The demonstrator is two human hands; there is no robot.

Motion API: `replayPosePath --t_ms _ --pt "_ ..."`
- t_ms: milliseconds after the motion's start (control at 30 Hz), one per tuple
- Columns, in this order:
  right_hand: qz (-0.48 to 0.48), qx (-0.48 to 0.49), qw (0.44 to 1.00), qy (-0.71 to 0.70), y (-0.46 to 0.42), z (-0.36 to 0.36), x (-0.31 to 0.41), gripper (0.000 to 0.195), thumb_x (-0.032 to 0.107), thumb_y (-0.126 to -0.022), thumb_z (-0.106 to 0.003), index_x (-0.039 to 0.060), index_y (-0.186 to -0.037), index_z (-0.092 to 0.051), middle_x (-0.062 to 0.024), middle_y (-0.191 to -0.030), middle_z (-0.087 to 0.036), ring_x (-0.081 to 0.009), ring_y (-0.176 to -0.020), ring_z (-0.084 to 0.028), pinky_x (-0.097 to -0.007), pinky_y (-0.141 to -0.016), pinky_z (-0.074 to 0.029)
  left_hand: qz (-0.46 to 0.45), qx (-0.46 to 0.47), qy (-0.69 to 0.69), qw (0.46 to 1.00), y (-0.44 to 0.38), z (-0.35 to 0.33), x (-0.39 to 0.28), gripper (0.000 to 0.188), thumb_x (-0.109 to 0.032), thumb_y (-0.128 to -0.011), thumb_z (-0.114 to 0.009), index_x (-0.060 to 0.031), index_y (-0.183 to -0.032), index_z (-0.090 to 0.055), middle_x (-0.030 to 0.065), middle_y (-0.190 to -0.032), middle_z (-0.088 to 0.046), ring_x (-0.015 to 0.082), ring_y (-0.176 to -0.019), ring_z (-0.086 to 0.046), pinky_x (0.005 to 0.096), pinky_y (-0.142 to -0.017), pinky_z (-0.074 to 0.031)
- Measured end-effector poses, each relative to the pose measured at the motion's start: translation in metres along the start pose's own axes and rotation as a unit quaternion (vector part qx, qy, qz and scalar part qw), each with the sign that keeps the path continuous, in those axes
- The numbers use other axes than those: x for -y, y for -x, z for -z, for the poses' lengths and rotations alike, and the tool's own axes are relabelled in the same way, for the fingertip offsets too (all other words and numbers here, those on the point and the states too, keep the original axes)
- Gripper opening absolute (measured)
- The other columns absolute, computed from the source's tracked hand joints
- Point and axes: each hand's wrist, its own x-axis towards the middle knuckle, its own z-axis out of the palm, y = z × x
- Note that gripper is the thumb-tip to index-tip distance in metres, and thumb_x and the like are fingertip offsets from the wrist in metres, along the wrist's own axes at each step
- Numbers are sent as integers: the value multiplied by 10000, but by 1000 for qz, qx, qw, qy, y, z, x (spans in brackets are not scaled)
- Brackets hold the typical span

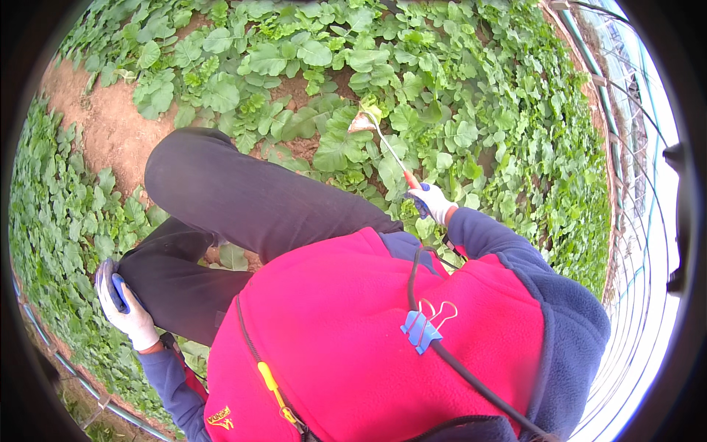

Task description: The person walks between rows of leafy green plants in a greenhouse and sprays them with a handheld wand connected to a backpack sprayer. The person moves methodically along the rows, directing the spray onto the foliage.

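My right hand (432, 202), in a white and blue work glove, grips the red handle of a small hand hoe (391, 150). The hoe's blade (362, 122), with soil on it, is among the leafy green plants (337, 145), beside a pale yellow-green leaf. At the lower left, my left hand (122, 304), in a similar glove, rests against the knee of my dark trousers (171, 276). Its fingers are slightly curved, and I see nothing held in it.
Bare brown soil (107, 119) forms a strip between the plant rows at the left. Leafy plants grow on both sides of it. A cable (469, 375) runs over my red jacket, held by a blue binder clip (421, 331). Pipes and a curved greenhouse frame (613, 121) stand at the right.
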Motion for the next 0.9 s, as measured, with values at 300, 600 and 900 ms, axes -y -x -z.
replayPosePath --t_ms 300,600,900 --pt "-65 -61 995 -49 -56 14 -2 167 293 -890 -687 142 -839 -637 15 -618 -504 -142 -447 -444 -319 -421 -360 -7 5 -48 999 9 7 7 331 -62 -1000 -511 54 -1286 -631 169 -1321 -654 325 -1273 -564 457 -1157 -356" --pt "-57 -1 987 -150 -128 -16 40 297 409 -985 -512 248 -736 -518 57 -585 -435 -158 -462 -390 -356 -474 -325 65 -3 -19 998 26 15 10 337 -49 -995 -514 58 -1295 -623 171 -1324 -650 301 -1276 -567 422 -1150 -370" --pt "-42 -85 971 -220 -108 -48 18 185 269 -971 -558 203 -809 -495 42 -559 -436 -163 -422 -435 -351 -404 -351 113 -29 14 993 40 16 16 347 -39 -1004 -499 65 -1316 -606 170 -1323 -646 291 -1254 -580 405 -1132 -392"
